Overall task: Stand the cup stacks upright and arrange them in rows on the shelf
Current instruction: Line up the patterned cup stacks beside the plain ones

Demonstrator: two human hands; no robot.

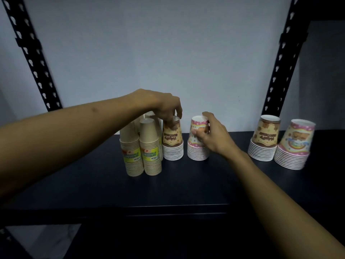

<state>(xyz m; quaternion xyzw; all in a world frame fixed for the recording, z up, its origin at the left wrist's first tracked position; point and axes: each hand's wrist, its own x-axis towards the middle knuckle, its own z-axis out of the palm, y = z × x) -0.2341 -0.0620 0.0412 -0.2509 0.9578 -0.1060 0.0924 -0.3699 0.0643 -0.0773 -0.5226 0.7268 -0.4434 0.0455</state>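
Observation:
Several stacks of upturned paper cups stand on the dark shelf [168, 187]. At the left are tall plain beige stacks [150, 148] with yellow-green labels, with more behind them. My left hand [164, 105] grips the top of a brown birthday-print stack [172, 143] from above, right beside the beige ones. My right hand [212, 136] holds the side of a pink-trimmed stack [196, 152] a little to the right. Both stacks stand upright on the shelf. Far right stand another brown stack [264, 141] and another pink stack [295, 146].
Black perforated uprights [31, 53] [283, 58] frame the shelf at left and right, with a pale wall [158, 53] behind. The shelf's front edge [168, 208] runs below my arms. Bare shelf lies between the middle stacks and the two at the right.

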